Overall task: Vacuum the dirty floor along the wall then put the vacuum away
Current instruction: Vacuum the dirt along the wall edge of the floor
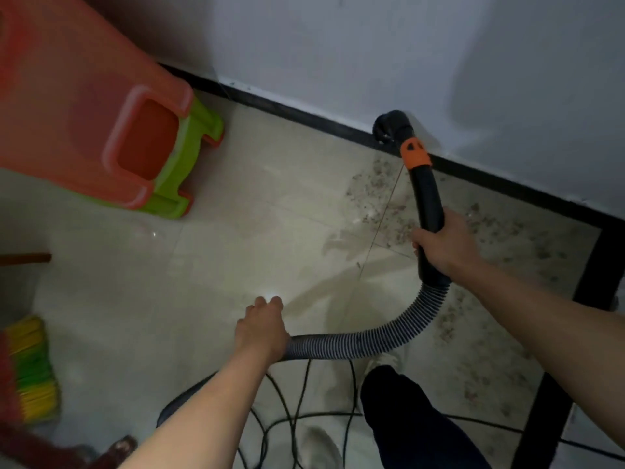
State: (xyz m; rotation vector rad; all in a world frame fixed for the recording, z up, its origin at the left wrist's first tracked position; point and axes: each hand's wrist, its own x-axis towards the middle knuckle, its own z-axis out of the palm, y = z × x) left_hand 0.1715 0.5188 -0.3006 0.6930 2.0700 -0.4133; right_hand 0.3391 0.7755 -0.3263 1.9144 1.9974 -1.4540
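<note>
My right hand grips the black vacuum wand, which has an orange collar. Its black nozzle sits at the dark baseboard under the white wall. My left hand holds the ribbed grey hose, which curves from the wand's lower end to that hand. Brownish dirt is scattered on the pale floor tiles along the wall, from beside the wand to the right.
An orange and green plastic stool stands at the upper left. A broom with yellow and green bristles lies at the left edge. Black cables loop on the floor by my dark-trousered leg. A black frame stands at right.
</note>
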